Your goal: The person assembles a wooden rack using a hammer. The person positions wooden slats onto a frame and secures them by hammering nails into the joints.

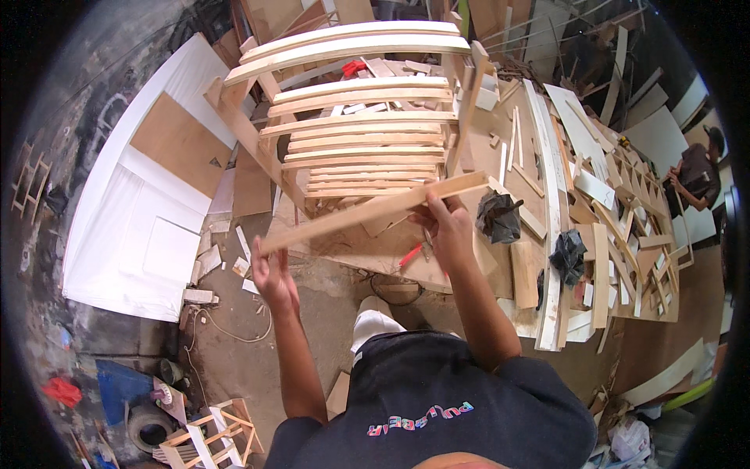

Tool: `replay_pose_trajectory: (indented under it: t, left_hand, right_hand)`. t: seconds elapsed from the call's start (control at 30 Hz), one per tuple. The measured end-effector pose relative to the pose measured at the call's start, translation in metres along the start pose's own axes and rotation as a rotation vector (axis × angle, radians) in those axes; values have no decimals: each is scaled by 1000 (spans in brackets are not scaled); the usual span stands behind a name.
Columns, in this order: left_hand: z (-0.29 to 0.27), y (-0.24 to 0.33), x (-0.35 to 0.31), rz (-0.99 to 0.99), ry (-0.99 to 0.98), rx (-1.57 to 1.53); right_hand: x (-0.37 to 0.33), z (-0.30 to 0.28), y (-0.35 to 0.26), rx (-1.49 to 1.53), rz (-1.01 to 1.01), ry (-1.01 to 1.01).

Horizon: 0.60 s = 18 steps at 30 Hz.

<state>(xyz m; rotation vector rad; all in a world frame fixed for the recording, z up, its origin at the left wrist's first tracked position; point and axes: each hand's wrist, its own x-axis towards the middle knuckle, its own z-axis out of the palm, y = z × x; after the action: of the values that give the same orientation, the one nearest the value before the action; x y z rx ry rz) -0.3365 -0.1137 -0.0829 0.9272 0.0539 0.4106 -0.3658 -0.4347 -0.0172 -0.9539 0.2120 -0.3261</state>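
A pale wooden slat is held across in front of me, its right end higher in the picture than its left. My left hand is at its left end, with the thumb side against the wood. Farther along, near the right end, my right hand is closed around the slat from below. Just beyond stands a slatted wooden frame, with several parallel slats between two side posts. Its lower slats are partly behind the held piece. A red-handled tool lies on the worktable below my right hand.
Black plastic bags sit right of my right hand. Long white-edged boards and piled wood offcuts fill the right side. Another person stands at far right. A white panel leans at left; a tyre lies lower left.
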Motion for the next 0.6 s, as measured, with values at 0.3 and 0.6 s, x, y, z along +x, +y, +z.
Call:
replay_pose_trajectory:
  t: [0.3, 0.6]
  left_hand:
    - [130, -20, 131, -365, -200, -298]
    - [180, -24, 214, -309, -299, -99]
  right_hand:
    - [81, 61, -23, 63, -203, 68]
    - [86, 78, -25, -418, 45, 91]
